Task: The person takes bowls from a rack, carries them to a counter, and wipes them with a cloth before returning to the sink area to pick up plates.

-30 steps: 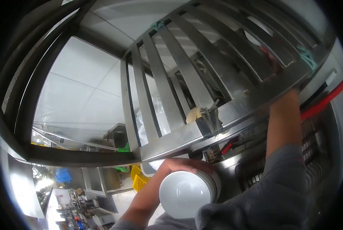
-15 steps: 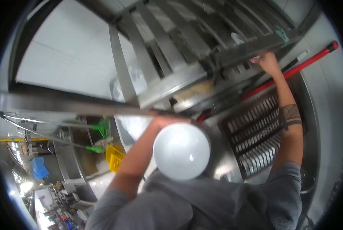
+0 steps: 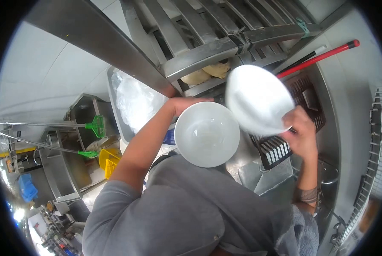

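Close in front of my grey shirt, my left hand (image 3: 187, 105) grips a round white bowl (image 3: 207, 136), its open inside facing up at me. Most of those fingers are hidden behind the rim. My right hand (image 3: 302, 131) is closed on the edge of a second white bowl (image 3: 259, 100), tilted and slightly smeared by motion. This second bowl is held just to the right of the first, and their rims come close together. Behind it, a dark slotted rack (image 3: 267, 160) is partly covered.
Overhead runs a slatted metal shelf (image 3: 199, 64) with a thick metal post (image 3: 101, 42). A grey tub (image 3: 114, 100) of clear plastic bags (image 3: 135, 100) is at left. A red pole (image 3: 319, 59) leans at right. Green-ended handles (image 3: 98, 126) and yellow baskets (image 3: 109, 160) stand farther left.
My right hand has come down from the shelf edge toward my body and now holds a second white bowl. The left-hand bowl has shifted slightly upward in view.
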Demonstrator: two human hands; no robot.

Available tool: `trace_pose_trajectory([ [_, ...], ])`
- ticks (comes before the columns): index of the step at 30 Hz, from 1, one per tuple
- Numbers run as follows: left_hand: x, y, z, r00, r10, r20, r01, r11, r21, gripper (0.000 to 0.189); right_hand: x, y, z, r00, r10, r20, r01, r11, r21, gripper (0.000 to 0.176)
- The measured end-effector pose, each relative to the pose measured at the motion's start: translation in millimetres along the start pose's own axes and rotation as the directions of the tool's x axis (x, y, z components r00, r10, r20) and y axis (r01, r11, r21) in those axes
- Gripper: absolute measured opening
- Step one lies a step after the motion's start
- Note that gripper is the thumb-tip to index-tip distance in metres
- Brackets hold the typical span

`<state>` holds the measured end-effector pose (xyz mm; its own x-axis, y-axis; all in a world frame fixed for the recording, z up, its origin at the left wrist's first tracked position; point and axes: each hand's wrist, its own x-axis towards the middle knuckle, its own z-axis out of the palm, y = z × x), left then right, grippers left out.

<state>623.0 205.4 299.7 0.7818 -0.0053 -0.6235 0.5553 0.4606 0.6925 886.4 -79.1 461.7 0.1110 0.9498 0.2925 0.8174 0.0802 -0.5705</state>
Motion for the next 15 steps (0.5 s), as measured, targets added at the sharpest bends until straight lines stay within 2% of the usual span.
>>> trace_pose_trajectory([
  [1,-1,0,0,1.0,0.003,0.009,-0.003,1.0,0.004,0.065,-2,-14,6,0.998,-0.046,0.051,0.045,0.999,0.023,0.029],
  [3,-6,-2,-3,0.986,0.024,0.167,-0.023,1.0,-0.008,0.067,-3,-37,23,0.98,-0.136,0.142,0.131,0.99,0.048,0.03],
  [5,11,-19,-22,0.981,0.011,0.196,-0.016,1.0,0.024,0.067,-3,-56,43,0.956,-0.211,0.205,0.211,0.977,0.024,0.029],
  [7,9,-19,-24,0.976,-0.001,0.216,-0.011,0.998,0.054,0.069,-3,-66,59,0.945,-0.227,0.233,0.228,0.973,0.024,0.028],
  [9,12,-18,-18,0.963,0.149,0.225,-0.186,0.971,0.153,0.069,-3,-71,71,0.935,-0.229,0.272,0.235,0.972,0.013,0.025],
  [10,15,-22,-20,0.962,0.154,0.223,-0.19,0.97,0.15,0.069,-3,-73,73,0.933,-0.233,0.276,0.239,0.971,0.012,0.025],
  [12,25,-31,-25,0.923,0.183,0.338,-0.178,0.983,-0.045,0.069,-2,-75,74,0.935,-0.197,0.296,0.207,0.978,-0.001,0.026],
  [15,31,-38,-27,0.927,0.224,0.301,-0.214,0.975,-0.068,0.065,-2,-71,72,0.924,-0.195,0.329,0.191,0.981,0.046,0.029],
])
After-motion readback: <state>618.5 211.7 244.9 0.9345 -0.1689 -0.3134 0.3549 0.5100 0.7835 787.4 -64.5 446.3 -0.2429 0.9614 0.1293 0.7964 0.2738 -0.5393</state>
